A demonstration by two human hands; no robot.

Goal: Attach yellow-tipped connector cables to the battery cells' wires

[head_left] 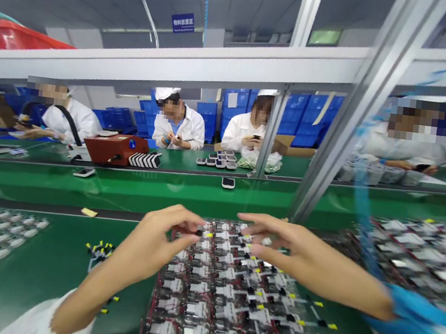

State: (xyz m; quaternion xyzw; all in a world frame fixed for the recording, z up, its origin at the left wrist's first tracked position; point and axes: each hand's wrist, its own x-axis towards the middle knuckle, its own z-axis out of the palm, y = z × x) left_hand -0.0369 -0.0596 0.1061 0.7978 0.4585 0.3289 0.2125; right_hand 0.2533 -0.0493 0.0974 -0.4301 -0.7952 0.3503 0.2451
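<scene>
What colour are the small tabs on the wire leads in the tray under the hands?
Yellow. The tabs show clearest in the head view, toward the lower right.

Green benches, blue crates behind

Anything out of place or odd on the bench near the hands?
A few loose wired pieces with yellow tags lie on the green mat, beside the tray under the left hand and right hand. A yellow slip lies alone behind them. Nothing looks spilled or broken.

Red box, blue crates, white-coated co-workers opposite.
</scene>
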